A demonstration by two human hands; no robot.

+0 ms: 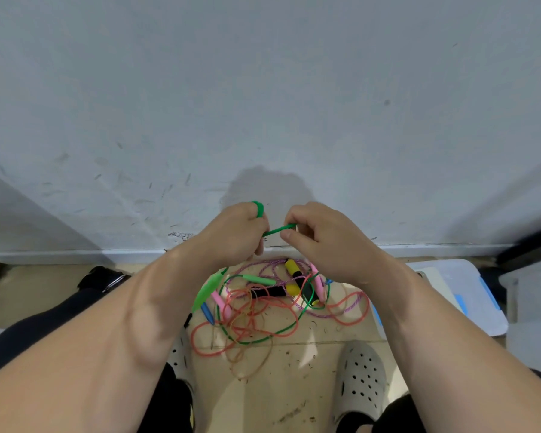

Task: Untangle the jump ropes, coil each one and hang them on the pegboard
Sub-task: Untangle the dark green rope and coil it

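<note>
A tangle of jump ropes (263,310) lies on the tiled floor by the wall: green, orange, purple-pink braided and tan cords with green, pink, blue and yellow-black handles. My left hand (235,235) grips the green rope (278,230), a loop of which sticks up above its fingers. One green handle (207,292) hangs below that wrist. My right hand (322,242) pinches the same green cord a little to the right, held up in front of the wall. No pegboard is in view.
A white wall (263,104) with a baseboard rises straight ahead. A clear storage box with a blue-clipped lid (469,295) sits at the right. A black object (100,278) lies at the left. My feet in perforated clogs (361,379) stand beside the ropes.
</note>
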